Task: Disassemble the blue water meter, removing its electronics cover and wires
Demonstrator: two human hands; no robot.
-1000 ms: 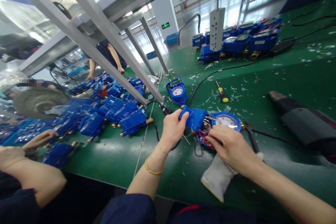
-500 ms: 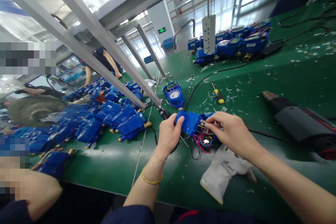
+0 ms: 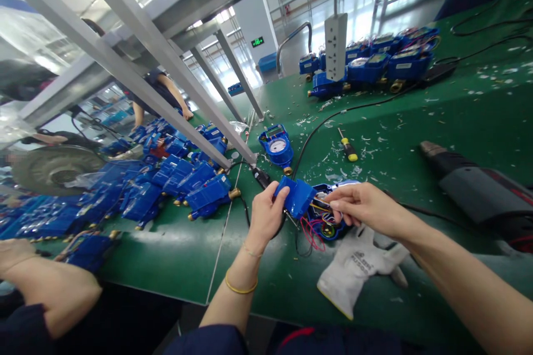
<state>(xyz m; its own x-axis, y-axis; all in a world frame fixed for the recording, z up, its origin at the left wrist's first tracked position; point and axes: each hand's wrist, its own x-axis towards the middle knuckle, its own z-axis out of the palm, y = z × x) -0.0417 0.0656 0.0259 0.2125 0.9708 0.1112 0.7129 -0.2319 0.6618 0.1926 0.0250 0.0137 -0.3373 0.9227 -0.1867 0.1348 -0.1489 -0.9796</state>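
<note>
My left hand (image 3: 266, 212) is closed on the edge of a blue plastic cover (image 3: 298, 198), thumb on top, holding it tilted above the table. Just right of it lies an open blue water meter housing (image 3: 331, 228), with thin red and yellow wires (image 3: 311, 233) spilling out. Over that housing, my right hand (image 3: 363, 205) pinches thin wires between thumb and fingers; their ends are too small to make out. Behind the cover stands another blue water meter (image 3: 278, 147) with a round white dial. A white work glove (image 3: 353, 272) lies partly beneath my right forearm.
A screwdriver (image 3: 348, 147) and a heat gun (image 3: 474, 188) lie to the right on the green table (image 3: 400, 161). Blue meters (image 3: 208, 197) crowd the left; more (image 3: 368, 69) stand behind a hanging power strip (image 3: 335, 47). Metal posts rise at left. A co-worker's arm (image 3: 54, 288) is lower left.
My right hand has shifted slightly right and down, drawing the pinched wires along. More of the open housing shows now. My left hand keeps its hold on the cover.
</note>
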